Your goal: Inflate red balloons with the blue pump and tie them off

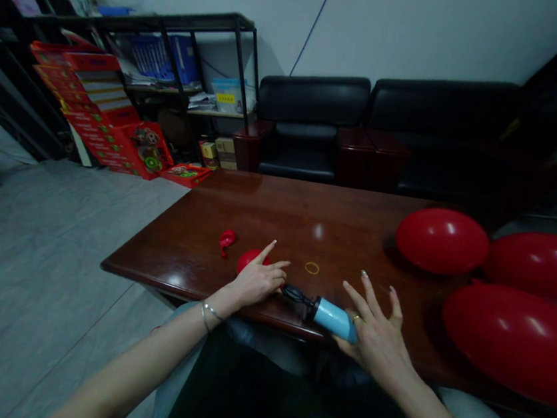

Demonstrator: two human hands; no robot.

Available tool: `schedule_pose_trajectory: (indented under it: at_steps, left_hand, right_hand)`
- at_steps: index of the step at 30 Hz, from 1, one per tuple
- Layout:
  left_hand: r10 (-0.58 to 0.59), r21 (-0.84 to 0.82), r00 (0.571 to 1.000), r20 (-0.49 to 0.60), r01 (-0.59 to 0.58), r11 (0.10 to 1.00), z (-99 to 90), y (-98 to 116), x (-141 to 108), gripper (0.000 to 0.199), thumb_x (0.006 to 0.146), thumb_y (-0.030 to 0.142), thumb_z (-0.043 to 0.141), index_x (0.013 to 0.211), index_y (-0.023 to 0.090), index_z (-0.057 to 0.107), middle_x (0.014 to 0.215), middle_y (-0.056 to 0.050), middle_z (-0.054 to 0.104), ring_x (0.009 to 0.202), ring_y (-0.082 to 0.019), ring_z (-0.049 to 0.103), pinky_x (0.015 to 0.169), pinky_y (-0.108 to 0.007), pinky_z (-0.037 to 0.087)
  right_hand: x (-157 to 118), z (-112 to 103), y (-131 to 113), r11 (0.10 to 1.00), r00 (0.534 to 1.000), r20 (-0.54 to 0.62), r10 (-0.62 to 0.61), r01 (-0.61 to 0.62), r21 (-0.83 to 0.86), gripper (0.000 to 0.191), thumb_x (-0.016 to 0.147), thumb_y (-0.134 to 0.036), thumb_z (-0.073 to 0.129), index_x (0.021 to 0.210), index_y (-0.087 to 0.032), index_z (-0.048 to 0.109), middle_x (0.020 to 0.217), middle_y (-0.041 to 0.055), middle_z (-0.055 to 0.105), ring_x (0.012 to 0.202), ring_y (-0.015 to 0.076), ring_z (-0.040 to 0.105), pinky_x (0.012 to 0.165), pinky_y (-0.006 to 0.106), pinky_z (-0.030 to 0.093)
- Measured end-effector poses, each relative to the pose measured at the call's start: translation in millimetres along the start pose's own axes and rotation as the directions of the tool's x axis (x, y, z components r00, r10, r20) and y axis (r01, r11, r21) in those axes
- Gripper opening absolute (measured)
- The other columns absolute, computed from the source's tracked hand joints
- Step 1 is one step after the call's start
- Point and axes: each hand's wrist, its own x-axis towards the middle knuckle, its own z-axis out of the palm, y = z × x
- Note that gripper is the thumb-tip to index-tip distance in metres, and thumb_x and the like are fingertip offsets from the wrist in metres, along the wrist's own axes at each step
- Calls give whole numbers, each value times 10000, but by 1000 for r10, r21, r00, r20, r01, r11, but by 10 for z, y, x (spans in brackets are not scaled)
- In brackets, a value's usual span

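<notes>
My left hand (261,279) is at a small red balloon (248,259) near the table's front edge, its thumb side hidden and some fingers stretched out; the balloon shows behind the hand. A light blue cylindrical tool (335,319) with a black end and dark coiled cord lies between my hands. Against the tool's right end is my right hand (379,331), with several fingers spread upward and the thumb partly hidden under it. A yellow ring (312,268) lies on the table beyond the tool. Farther left is a limp red balloon (227,239).
Large red inflated balloons (443,241) rest at the right of the brown table (279,202). Black sofas (315,102) stand behind it. Red boxes (103,115) are stacked at the left beside a metal shelf (199,22) with blue folders.
</notes>
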Motion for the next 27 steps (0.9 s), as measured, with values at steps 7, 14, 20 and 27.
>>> schedule_pose_trajectory:
  at_steps: [7, 14, 20, 27]
  left_hand:
    - [-66, -14, 998, -13, 66, 998, -115, -185, -71, 147, 969, 192, 574, 924, 199, 714, 975, 27, 777, 1268, -223, 634, 1251, -607, -142]
    - [-80, -16, 993, -88, 79, 997, -104, -164, 83, 144, 949, 135, 584, 914, 172, 718, 1078, -8, 783, 1348, -248, 566, 1245, -607, -157]
    - [-22, -48, 998, -64, 19, 999, 26, 68, 258, 163, 949, 156, 586, 859, 190, 717, 1208, -22, 751, 1386, -223, 529, 1249, -570, -173]
    - [-22, 2, 999, -23, 22, 1000, -41, -14, 204, 171, 932, 299, 659, 800, 199, 702, 1368, -24, 668, 1474, -295, 404, 1219, -619, -209]
  right_hand:
    - [-333, -116, 345, 997, 996, -70, 58, -55, 52, 444, 940, -505, 429, 831, -206, 738, 1437, 115, 605, 1473, 355, 378, 1222, 665, 85]
    - [-259, -84, 393, 998, 993, -105, 54, -56, -24, 416, 935, -425, 427, 694, -204, 683, 1464, 96, 583, 1467, 353, 387, 1220, 678, 58]
    - [43, 6, 240, 991, 994, -81, -76, 67, -116, 185, 813, -356, 615, 780, -210, 725, 1552, 60, 486, 1520, 361, 275, 1232, 657, -3]
    - [-23, 17, 248, 998, 998, -45, -36, 34, -46, 298, 827, -479, 622, 825, -211, 753, 1556, 81, 480, 1524, 377, 258, 1219, 678, 32]
